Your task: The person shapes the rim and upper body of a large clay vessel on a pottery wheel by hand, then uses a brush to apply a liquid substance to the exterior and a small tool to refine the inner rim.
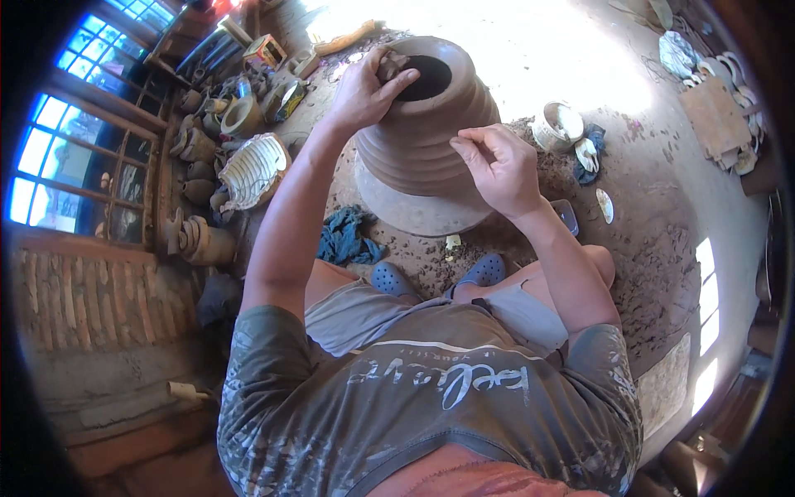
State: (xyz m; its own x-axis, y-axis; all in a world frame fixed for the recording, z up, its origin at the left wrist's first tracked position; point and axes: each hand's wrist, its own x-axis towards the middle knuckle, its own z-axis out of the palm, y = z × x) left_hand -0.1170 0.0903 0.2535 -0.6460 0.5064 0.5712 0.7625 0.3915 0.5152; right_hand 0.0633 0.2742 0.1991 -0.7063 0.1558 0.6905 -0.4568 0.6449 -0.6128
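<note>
I am holding the left hand at the rim of the clay pot; I cannot tell whether it is gripping anything. The right hand is hovering near the pot's side, fingertips pinching together. The pot is standing on a round board.

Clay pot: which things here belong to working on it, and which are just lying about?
In use: ridged clay pot, round base beneath, left hand at its rim, right hand nearby.
Seemingly lying about: blue cloth, white ridged piece, small box.
</note>
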